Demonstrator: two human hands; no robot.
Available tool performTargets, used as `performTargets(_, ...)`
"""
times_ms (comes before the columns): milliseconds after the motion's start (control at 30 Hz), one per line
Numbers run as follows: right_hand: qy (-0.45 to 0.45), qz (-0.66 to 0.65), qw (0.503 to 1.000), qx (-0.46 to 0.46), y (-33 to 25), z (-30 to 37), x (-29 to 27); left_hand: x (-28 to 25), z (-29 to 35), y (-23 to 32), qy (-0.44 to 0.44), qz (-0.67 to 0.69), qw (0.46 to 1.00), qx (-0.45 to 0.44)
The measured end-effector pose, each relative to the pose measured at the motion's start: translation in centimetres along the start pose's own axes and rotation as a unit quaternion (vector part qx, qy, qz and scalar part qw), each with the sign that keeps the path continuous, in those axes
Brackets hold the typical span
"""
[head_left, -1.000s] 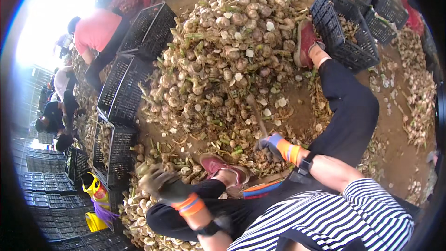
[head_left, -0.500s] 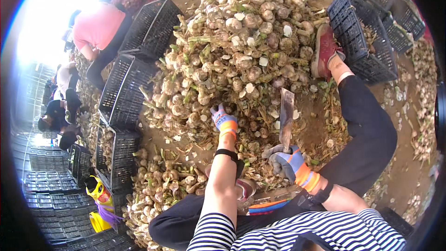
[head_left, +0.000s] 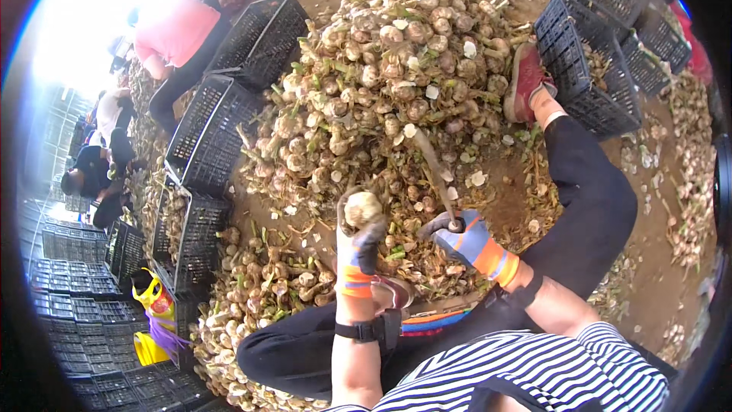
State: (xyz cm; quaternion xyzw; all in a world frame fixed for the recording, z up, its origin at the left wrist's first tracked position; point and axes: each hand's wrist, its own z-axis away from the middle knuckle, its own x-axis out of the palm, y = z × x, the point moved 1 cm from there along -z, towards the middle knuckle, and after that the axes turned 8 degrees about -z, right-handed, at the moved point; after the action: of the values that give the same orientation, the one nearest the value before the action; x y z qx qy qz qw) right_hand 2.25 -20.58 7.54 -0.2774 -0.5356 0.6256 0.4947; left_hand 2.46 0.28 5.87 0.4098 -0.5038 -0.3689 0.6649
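A pale garlic bulb point(head_left: 362, 208) is gripped in the fingers of my gloved left hand point(head_left: 357, 250), raised in front of the pile. My right hand point(head_left: 467, 240), in a grey, blue and orange glove, is closed round the handle of a knife point(head_left: 435, 162). Its long blade points away from me, seen nearly edge-on, and is apart from the bulb. Beyond both hands rises a large heap of garlic point(head_left: 381, 91) with stalks and roots on. Close to my left leg lies a lower pile of garlic bulbs point(head_left: 263, 290).
Black plastic crates point(head_left: 210, 133) line the left side; more crates point(head_left: 583, 69) stand at the far right beside my red shoe point(head_left: 526, 80). A yellow bag point(head_left: 160, 309) hangs by the left crates. A person in pink point(head_left: 175, 30) bends at the far left, others beyond.
My left hand has come back from the heap toward me and now holds a garlic bulb. The knife in my right hand has turned, its blade tilting left toward the heap.
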Motion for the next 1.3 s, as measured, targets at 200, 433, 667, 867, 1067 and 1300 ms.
performTargets(200,-0.147,0.545,0.822,-0.078,-2.9,1.5,1.2,-2.2,4.6,-1.4,-0.174,0.237,0.955,-0.051)
performTargets(433,-0.237,0.623,0.740,-0.086,-4.6,3.1,2.8,-0.3,6.3,-0.8,0.036,0.026,0.996,-0.075)
performTargets(667,-0.283,0.636,0.717,-0.031,-5.5,2.7,2.8,0.0,7.0,0.0,-0.015,0.057,0.993,-0.102)
performTargets(867,-0.236,0.623,0.743,-0.071,-1.1,1.5,0.8,0.8,7.9,0.7,-0.013,-0.287,0.957,0.039)
performTargets(1067,-0.128,0.550,0.822,0.078,0.8,-1.8,-1.6,0.5,7.3,1.3,0.058,-0.623,0.770,0.122)
performTargets(1300,-0.096,0.198,0.975,0.004,0.6,-0.5,-0.9,-0.8,6.4,1.0,0.117,0.003,0.993,-0.035)
